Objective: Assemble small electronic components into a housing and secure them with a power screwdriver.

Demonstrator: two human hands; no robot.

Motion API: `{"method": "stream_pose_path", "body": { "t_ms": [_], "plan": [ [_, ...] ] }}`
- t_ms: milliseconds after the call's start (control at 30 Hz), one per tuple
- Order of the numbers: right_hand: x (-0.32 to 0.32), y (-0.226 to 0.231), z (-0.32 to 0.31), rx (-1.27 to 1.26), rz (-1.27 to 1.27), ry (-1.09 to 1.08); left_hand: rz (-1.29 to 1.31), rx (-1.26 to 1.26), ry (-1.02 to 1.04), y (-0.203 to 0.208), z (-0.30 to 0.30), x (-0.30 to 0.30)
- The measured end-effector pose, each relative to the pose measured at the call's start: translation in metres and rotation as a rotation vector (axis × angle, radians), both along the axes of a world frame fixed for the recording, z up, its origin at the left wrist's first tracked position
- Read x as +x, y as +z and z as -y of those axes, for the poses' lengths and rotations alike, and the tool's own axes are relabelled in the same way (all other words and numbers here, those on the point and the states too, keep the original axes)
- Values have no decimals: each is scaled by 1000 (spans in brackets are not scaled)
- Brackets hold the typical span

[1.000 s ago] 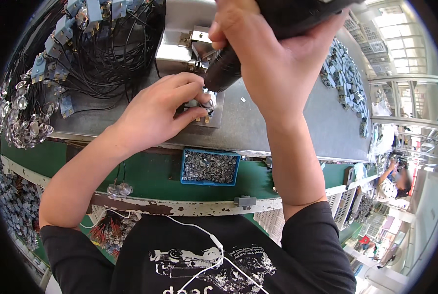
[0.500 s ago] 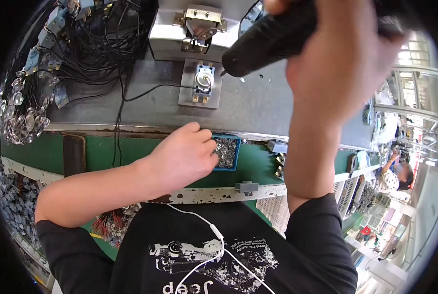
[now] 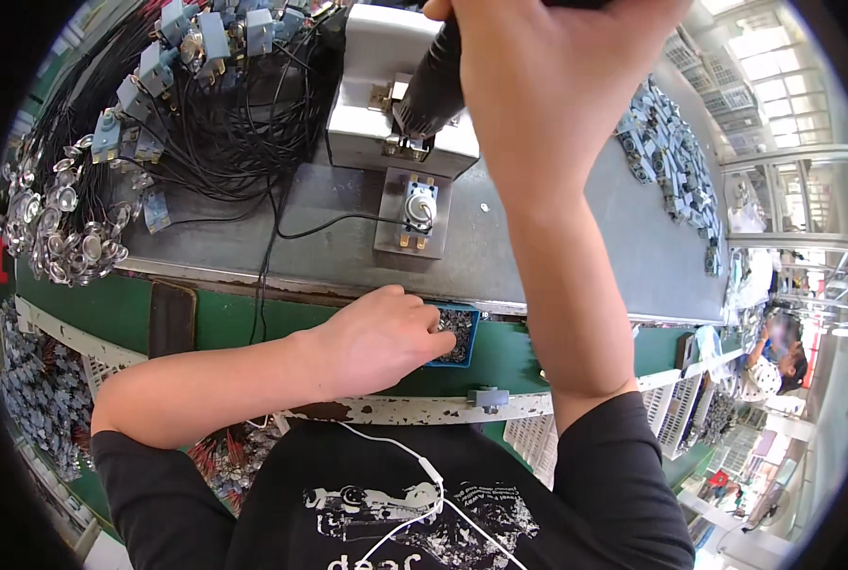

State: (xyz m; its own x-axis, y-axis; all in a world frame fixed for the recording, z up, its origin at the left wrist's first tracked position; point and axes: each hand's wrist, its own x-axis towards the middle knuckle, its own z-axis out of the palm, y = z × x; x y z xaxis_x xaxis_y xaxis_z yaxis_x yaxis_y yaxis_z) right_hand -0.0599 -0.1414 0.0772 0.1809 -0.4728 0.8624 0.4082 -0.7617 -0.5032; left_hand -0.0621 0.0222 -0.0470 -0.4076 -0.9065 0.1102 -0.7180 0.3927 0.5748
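My right hand point(image 3: 562, 90) is wrapped round a black power screwdriver point(image 3: 433, 90), held raised at the front of a white-and-metal clamp stand point(image 3: 358, 142). Below the stand, a small thermostat-like part point(image 3: 419, 207) with a round metal cap, blue-grey body and brass terminals sits on a square metal block point(image 3: 395, 237). A black cable point(image 3: 324, 228) runs left from it. My left hand point(image 3: 381, 332) is closed at the left edge of a blue tray point(image 3: 470, 342) of small metal pieces. Its fingertips are partly hidden, so what they hold cannot be made out.
Several blue-grey parts with tangled black cables point(image 3: 263, 142) and round metal caps point(image 3: 68, 228) pile up at the left. More blue-grey parts point(image 3: 666, 152) lie at the back right. A grey part point(image 3: 488, 397) sits on the near rail. Another person point(image 3: 771, 366) is far right.
The screwdriver in my right hand has moved left and away from the part, up to the clamp stand. My left hand stays closed at the tray. The whole view has shifted.
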Motion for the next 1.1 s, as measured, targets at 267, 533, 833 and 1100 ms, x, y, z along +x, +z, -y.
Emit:
{"method": "stream_pose_path", "body": {
  "t_ms": [267, 533, 833, 1100],
  "plan": [
    [3, 19, 5, 277, -153, 248, -62, 4, -40, 6, 7, -1],
    [2, 4, -14, 328, 50, 442, -104, 40, -33, 8, 2, 0],
    [-25, 8, 5, 351, 247, 805, -182, 7, 29, 27, -2, 7],
    [-58, 18, -4, 522, -126, 123, 80, -423, 486, 41, 33, 54]
  ]
}}
